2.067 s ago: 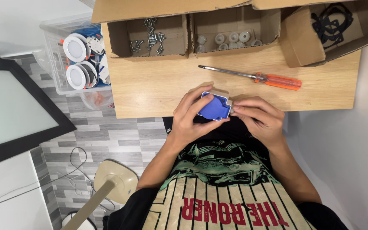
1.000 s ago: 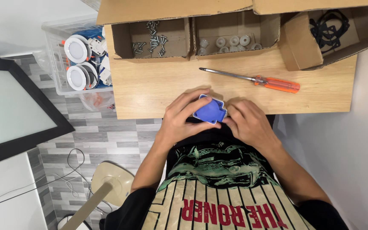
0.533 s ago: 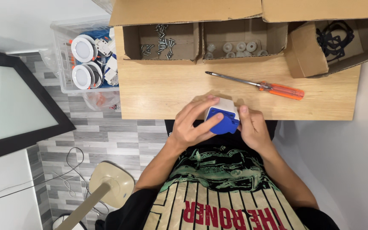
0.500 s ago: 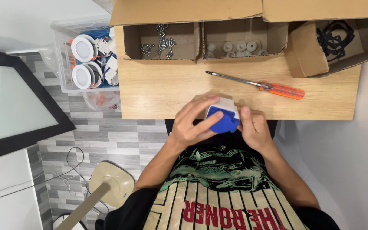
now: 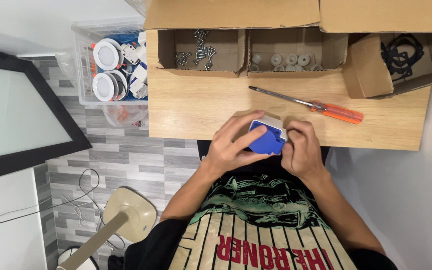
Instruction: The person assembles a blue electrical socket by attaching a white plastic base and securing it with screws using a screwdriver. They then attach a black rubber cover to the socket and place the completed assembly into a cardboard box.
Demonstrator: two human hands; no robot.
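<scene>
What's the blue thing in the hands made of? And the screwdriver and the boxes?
Blue part: looks like smooth moulded plastic, even colour, slight sheen. Screwdriver: shiny grey shaft, likely metal; clear orange handle, likely plastic. Boxes: brown cardboard, matte, with folded flaps. Both the left hand and the right hand hold the blue part.

On your wooden table (image 5: 201,105): an orange-handled screwdriver (image 5: 311,104); cardboard boxes of screws (image 5: 196,50), white plastic rings (image 5: 288,60) and black gaskets (image 5: 401,54). To your left, a clear bin of round lamps (image 5: 108,65); below it, a beige lamp base (image 5: 128,215).
</scene>
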